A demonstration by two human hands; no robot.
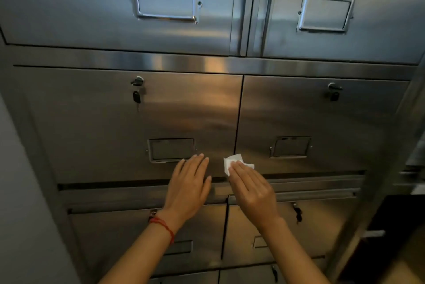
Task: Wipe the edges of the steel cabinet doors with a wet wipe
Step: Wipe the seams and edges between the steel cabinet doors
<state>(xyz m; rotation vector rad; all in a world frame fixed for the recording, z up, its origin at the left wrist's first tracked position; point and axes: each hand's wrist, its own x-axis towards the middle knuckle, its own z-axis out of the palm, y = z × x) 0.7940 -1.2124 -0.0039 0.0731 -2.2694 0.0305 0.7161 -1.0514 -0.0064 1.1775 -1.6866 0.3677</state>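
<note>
Two hands work low on the middle-row doors: the right hand (pixel 250 188), fingers straight, presses a folded wet wipe (pixel 232 163) against the vertical seam (pixel 238 122) between left door (pixel 115 122) and right door (pixel 322 118). The left hand (pixel 189 183) lies flat and spread on the left door, apparently steadying it. Label holders (pixel 171 149) and keyed locks (pixel 137 81) sit above, untouched.

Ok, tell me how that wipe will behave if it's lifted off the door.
The wipe looks thin and crumpled under the right hand's straight fingers, so it would probably droop, not hold shape. It seems light for its size. It lies flat against the door near the centre seam, so it may cling there.
</note>
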